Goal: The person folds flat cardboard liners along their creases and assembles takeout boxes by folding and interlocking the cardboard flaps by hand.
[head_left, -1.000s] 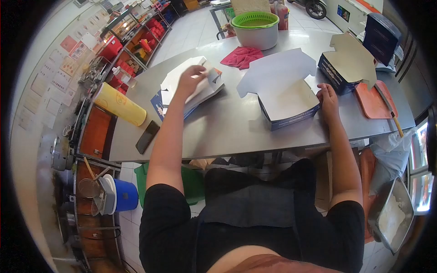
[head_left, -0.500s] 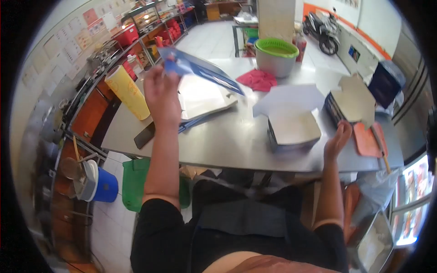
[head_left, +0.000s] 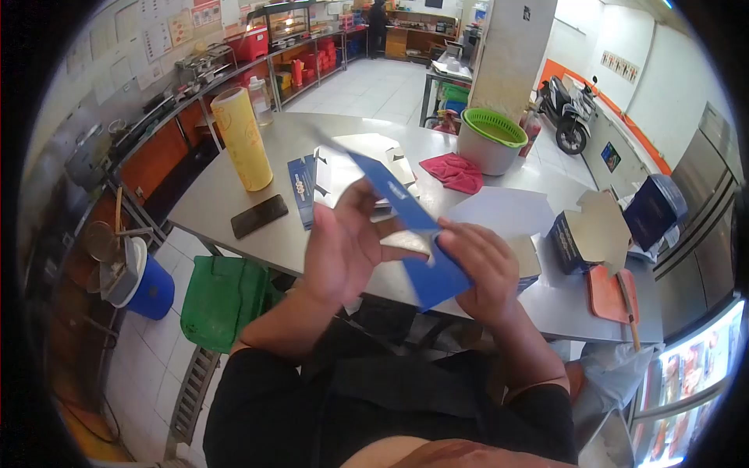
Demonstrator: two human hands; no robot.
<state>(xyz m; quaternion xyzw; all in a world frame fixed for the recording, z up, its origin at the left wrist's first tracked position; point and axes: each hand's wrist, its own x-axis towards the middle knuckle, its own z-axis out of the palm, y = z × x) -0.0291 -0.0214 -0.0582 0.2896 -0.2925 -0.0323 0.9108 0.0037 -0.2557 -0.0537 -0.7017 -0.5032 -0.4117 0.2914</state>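
A blue cardboard box blank (head_left: 390,187), partly folded and tilted, is held up over the front of the table. My right hand (head_left: 488,269) grips its right side, thumb and fingers closed on the board. My left hand (head_left: 343,246) is at its left, palm up with fingers spread; some fingertips reach the board, while the thumb stands apart. Behind it lies a stack of flat box blanks (head_left: 367,152), white side up, with blue flaps (head_left: 302,183) at the left. A folded box with an open lid (head_left: 499,207) stands partly hidden behind my right hand.
Another open box (head_left: 573,246) stands at the right, near an orange cutting board (head_left: 607,296) with a knife. A phone (head_left: 260,216), a yellow roll (head_left: 243,144), a pink cloth (head_left: 452,171) and a bucket with a green basket (head_left: 491,136) sit on the steel table (head_left: 211,195).
The blue box blank has come from the left above the stack to in front of me. My right hand has left the box at the right and taken hold of the blank.
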